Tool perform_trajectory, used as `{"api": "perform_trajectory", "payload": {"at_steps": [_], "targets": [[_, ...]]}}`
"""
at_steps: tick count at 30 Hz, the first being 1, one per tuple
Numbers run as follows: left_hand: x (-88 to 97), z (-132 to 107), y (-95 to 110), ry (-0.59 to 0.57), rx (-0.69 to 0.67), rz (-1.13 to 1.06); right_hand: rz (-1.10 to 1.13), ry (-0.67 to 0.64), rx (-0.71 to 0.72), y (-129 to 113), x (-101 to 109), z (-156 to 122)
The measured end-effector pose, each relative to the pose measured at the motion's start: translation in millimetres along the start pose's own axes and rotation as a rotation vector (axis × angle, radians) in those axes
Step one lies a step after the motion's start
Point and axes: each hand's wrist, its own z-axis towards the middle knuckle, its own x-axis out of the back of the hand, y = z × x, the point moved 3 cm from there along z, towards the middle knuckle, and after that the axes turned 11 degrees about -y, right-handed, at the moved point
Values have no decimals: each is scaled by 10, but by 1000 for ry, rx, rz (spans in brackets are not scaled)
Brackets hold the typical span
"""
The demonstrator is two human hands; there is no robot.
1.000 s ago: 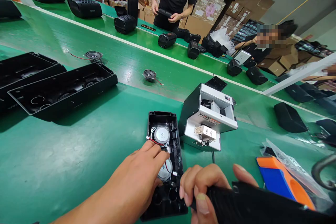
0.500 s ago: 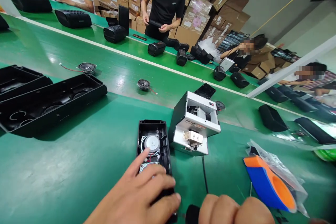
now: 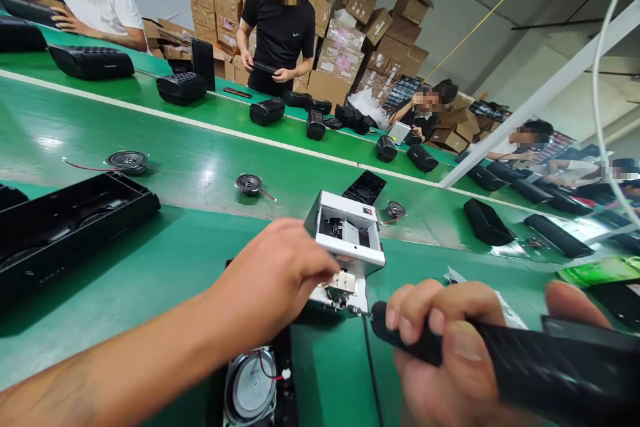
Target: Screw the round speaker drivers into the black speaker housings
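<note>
On a green factory desk, a worker's right hand has its fingers wrapped tight around a black screwdriver, whose tip sits at the front outlet of a small white screw feeder. The left hand rests against the feeder's near left corner with its fingers curled; whether they pinch anything cannot be told. An open speaker shell with a round driver and red wire lies at the desk's near edge, under the left forearm.

The risks look small but real. A tip that meets the outlet off-line could knock a screw loose onto the desk, and the forearm, passing low over the shell, could snag the thin red wire. The feeder's black cord trails toward the worker between the two hands and could catch on the tool.

Room is tight in front and freer to the sides. A long black case stands well apart on the left. A loose speaker lies beyond on the shiny lane, and a black panel sits just behind the feeder. Bare green cloth is left between the case and the hands.
</note>
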Motion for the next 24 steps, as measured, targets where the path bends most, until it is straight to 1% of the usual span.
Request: {"api": "perform_trajectory", "payload": {"at_steps": [2,4,6,7,8,10,11,13,15,17,18,20,22,23,24], "targets": [[1,334,-112,7,22,7,-62,-63,45,106,-101,2],[-38,553,-210,20,44,8,-117,-143,56,217,-122,-45],[-74,605,-265,35,68,2,-142,-196,35,305,-115,-93],[-75,563,-269,46,78,-3,-141,-212,18,332,-117,-106],[-61,478,-255,55,86,-9,-133,-216,-4,348,-124,-108],[3,193,-177,78,93,-26,-122,-182,-37,344,-148,-92],[39,5,-121,84,99,-36,-122,-157,-61,335,-161,-82],[81,-428,-1,82,122,-53,-112,-131,-153,322,-184,-84],[33,-876,86,39,200,-47,-88,-132,-260,304,-196,-136],[-90,-1261,148,26,234,-13,-64,-117,-326,248,-194,-222],[-168,-1410,166,29,245,8,-58,-97,-339,200,-187,-265],[-327,-1607,184,29,274,45,-39,-54,-341,70,-163,-330],[-459,-1683,191,5,313,58,-14,-59,-315,-86,-120,-349],[-507,-1687,196,-11,329,54,-3,-95,-293,-163,-91,-344],[-542,-1678,202,-23,350,45,11,-171,-276,-232,-62,-334]]}}
